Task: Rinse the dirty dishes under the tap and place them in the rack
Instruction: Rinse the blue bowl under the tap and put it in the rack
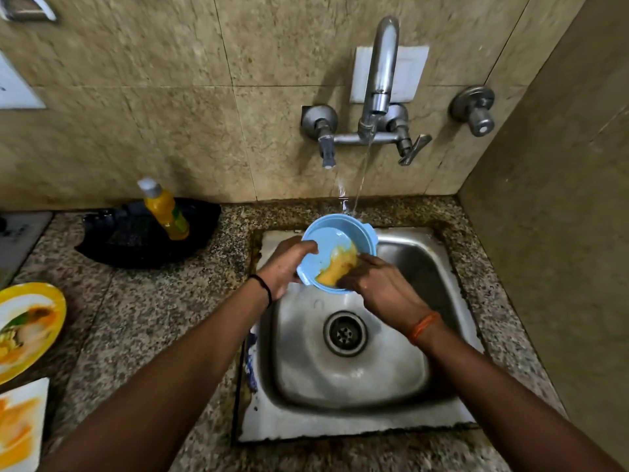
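Fingers of the right hand (381, 287) are curled together and pressed into the yellow residue (338, 267) inside the blue bowl (326, 238), rubbing at it from the lower right; they clasp nothing. The left hand (286, 264) grips the bowl's left rim, thumb over the edge and the other fingers hidden behind the wall, tipping the opening toward the camera.

The bowl sits at the centre of the frame, held in the air over the back edge of the steel sink (442, 396). Water (362, 172) falls from the tap (379, 80) above and strikes the bowl's far rim, or just behind it; I cannot tell which.

By its look the bowl is thin plastic: light, stiff enough for a one-hand rim hold, unlikely to break if dropped. Wet and greasy, it will probably be slippery, so a pinch across the rim or at the small lug (371, 235) on its right side seems the safest hold.

Left of the sink, on the speckled bench (170, 301), stand a yellow bottle (166, 211) and behind it a black rack (136, 236). At the lower left edge a soiled yellow plate (30, 325) and a white plate (20, 424) wait their turn
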The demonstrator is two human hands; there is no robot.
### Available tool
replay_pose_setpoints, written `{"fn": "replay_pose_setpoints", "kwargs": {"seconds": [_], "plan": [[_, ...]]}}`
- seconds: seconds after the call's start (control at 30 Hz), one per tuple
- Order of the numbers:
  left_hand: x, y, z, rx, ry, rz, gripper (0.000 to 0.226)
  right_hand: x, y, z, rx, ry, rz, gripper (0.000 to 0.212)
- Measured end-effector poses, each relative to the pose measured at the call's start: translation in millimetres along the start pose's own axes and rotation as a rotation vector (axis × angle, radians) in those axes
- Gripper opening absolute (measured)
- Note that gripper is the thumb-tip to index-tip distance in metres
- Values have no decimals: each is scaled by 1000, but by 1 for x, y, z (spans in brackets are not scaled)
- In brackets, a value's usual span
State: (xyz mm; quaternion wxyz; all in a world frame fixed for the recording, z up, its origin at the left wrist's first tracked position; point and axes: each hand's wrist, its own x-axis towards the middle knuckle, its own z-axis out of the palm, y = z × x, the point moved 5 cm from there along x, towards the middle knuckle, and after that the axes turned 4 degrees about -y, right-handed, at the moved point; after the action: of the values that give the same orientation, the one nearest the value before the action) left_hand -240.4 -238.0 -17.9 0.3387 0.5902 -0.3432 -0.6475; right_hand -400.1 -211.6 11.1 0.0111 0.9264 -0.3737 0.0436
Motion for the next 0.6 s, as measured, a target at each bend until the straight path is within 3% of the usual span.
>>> {"fn": "replay_pose_setpoints", "kwargs": {"seconds": [0.17, 0.3, 0.37, 0.43, 0.5, 0.6], "plan": [[-1, -12, 6, -11, 317, 159, 24, -3, -28, 18, 19, -50, 204, 48], [-8, -12, 11, -136, 366, 178, 19, -4, -41, 1, 394, 114, 277, 54], [-9, -12, 10, -176, 372, 178, 21, -3, -35, -1, 385, 166, 250, 53], [-13, -10, 11, -183, 353, 195, 25, 0, -28, 3, 184, 95, 282, 67], [-15, -7, 15, -157, 351, 212, 28, 6, -24, 6, -12, -74, 387, 89], [-13, -7, 20, -126, 340, 237, 24, 19, -31, 13, -43, -290, 411, 101]]}}
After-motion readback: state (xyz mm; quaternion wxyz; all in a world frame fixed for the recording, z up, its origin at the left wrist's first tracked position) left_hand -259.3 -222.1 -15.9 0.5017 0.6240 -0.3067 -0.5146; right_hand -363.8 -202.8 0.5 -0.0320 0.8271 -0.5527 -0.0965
